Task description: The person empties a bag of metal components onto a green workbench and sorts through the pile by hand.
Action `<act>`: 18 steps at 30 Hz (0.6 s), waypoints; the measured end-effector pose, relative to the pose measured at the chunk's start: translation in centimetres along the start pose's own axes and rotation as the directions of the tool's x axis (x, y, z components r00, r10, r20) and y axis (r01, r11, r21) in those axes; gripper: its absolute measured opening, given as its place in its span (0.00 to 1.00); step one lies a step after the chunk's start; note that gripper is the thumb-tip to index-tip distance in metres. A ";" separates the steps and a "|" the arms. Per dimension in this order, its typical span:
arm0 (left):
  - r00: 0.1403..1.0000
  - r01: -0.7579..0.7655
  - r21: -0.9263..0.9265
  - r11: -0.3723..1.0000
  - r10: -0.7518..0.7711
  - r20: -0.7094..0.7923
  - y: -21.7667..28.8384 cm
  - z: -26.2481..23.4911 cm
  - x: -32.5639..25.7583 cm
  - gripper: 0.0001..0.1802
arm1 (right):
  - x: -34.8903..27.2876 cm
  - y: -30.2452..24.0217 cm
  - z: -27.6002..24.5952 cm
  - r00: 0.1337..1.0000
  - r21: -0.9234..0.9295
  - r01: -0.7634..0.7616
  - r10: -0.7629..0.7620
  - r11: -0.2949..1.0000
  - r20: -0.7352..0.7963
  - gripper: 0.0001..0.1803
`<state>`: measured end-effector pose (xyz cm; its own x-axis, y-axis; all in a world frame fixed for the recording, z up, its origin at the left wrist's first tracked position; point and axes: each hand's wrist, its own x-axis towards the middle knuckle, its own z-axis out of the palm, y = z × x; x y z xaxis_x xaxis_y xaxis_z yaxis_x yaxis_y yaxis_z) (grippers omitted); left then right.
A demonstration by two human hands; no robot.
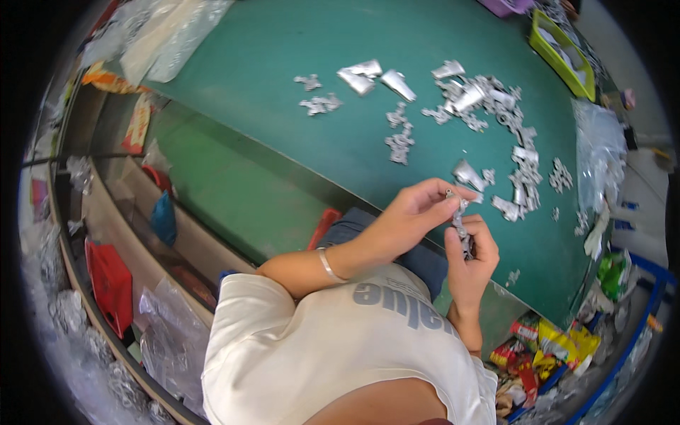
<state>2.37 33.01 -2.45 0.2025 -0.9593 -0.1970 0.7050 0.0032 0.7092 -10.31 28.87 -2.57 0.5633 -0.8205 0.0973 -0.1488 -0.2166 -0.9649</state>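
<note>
Here, both hands pinched shut on one small silver metal part (462, 221), held upright above the lap: left hand (414, 212) gripping its top end, right hand (471, 258) its lower end, long axis near vertical. Just beyond, more silver parts (520, 180) scattered over green worktop (283, 64); farther off, yellow-green bin (563, 53) at far edge, clear plastic bags (598, 145) to the right.

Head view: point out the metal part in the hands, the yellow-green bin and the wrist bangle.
metal part (462, 221), head view, its middle between both hands.
yellow-green bin (554, 51), head view, near rim.
bangle (329, 265), head view, band on left wrist.
</note>
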 end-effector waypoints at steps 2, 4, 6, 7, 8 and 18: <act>0.992 0.123 -0.307 0.944 -0.125 0.014 -1.3 -1.7 0.2 0.07 | 1.2 -0.6 1.3 0.990 -0.213 0.140 -0.131 0.967 0.053 0.08; 0.991 0.126 -0.541 0.831 -0.129 0.033 -1.7 -3.2 0.5 0.07 | 1.4 0.5 2.0 0.995 -0.154 0.092 -0.096 0.984 -0.015 0.13; 0.988 0.135 -0.533 0.835 -0.155 0.007 -1.7 -4.3 -0.1 0.10 | 1.9 1.4 2.8 0.984 -0.152 0.110 -0.129 0.982 -0.126 0.16; 0.984 0.156 -0.562 0.812 -0.177 0.016 -1.9 -4.8 -0.3 0.10 | 2.2 1.0 3.3 0.991 -0.185 0.120 -0.129 0.975 -0.035 0.21; 0.979 0.177 -0.591 0.787 -0.200 0.027 -2.0 -5.3 -0.3 0.11 | 2.7 0.9 4.3 0.984 -0.289 0.179 -0.169 0.940 0.060 0.22; 0.892 -0.231 -0.269 0.935 0.094 -0.442 2.7 -11.2 1.4 0.11 | 7.6 2.5 6.6 0.926 -0.489 0.377 -0.329 0.787 0.183 0.20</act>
<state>12.16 34.84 -8.35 0.5471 -0.7308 -0.4083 0.7949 0.3007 0.5269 -1.03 25.56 -5.86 0.7197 -0.5916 0.3633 -0.3020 -0.7380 -0.6035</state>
